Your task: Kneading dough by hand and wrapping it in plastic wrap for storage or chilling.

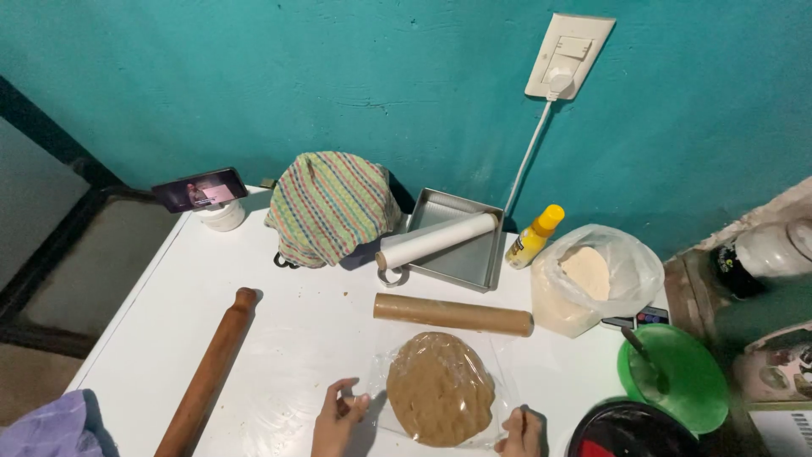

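Dough (440, 388), lower centre under clear plastic wrap (378, 372): soft, heavy, sticky; best gripped by wrap edges. Left hand (338, 416) pinching wrap, right hand (522, 432) closed on its corner.

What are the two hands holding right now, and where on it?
Both hands pinch the clear plastic sheet under the brown dough disc: the left hand at its near-left edge, the right hand at its near-right corner. Neither grips the dough itself.

Both hands are bare: the left hand (338, 421) and the right hand (523, 432) carry no gloves, rings or watch that I can make out. The wrists show no cuffs. A lilac sleeve (46, 427) sits at the lower left edge, soft and loosely folded.
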